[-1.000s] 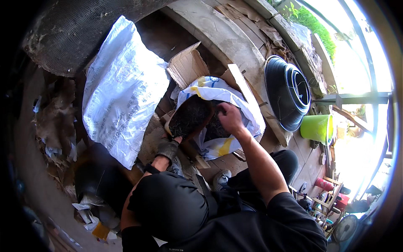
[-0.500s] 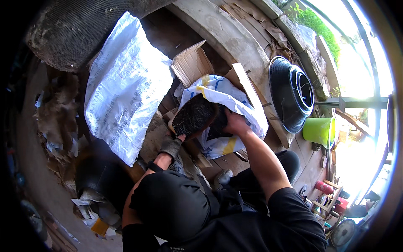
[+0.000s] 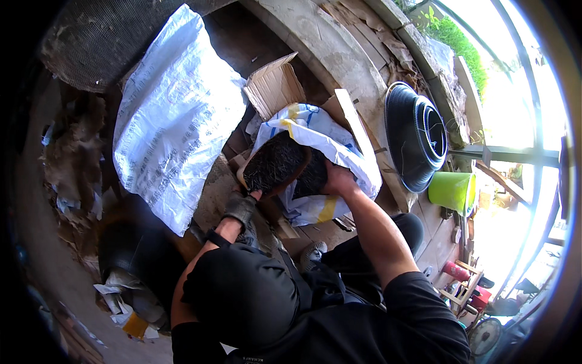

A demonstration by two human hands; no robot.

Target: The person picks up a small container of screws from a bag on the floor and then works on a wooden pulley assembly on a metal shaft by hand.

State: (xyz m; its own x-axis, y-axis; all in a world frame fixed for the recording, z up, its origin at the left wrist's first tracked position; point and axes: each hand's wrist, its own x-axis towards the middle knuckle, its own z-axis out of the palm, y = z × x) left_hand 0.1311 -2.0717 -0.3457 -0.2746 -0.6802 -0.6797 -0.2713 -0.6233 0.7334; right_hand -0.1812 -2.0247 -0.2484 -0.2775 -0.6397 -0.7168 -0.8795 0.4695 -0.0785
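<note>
A brown-rimmed bowl (image 3: 298, 174) tilts over the mouth of a white plastic sack (image 3: 356, 159) with blue and yellow print. Dark, thin, nail-like pieces (image 3: 271, 162) fill the bowl, and more of them lie in the sack. My left hand (image 3: 241, 207), in a grey glove with bare fingertips, grips the bowl's near left edge. Inside the sack's opening, my bare right hand (image 3: 339, 180) is against the dark pieces beside the bowl; its fingers are mostly hidden. An open cardboard box (image 3: 276, 88) surrounds the sack.
A large white woven sack (image 3: 176, 121) lies to the left. Black coiled rolls (image 3: 412, 136) lean on a ledge at the right, above a lime-green bucket (image 3: 450, 193). A black container (image 3: 136, 252) stands by my left knee, and a small wooden rack (image 3: 459, 288) is at lower right.
The bowl has tipped slightly, and more of the dark pieces show in it. Both hands stay in nearly the same places, while the whole view has shifted a little.
</note>
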